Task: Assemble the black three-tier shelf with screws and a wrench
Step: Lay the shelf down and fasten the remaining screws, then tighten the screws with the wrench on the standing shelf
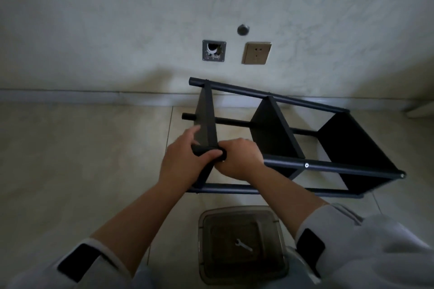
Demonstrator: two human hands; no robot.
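The black shelf (288, 143) lies on its side on the tiled floor near the wall, its three panels standing on edge between the poles. The left hand (187, 162) curls round the near upper pole's end; the right hand (239, 159) grips the same pole just beside it. A small wrench (244, 245) lies in a tinted bin (279, 256) below.

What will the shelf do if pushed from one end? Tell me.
The shelf lies on its side on round poles, so it may roll or slide on the smooth floor tiles. Its frame looks rigid, probably light.
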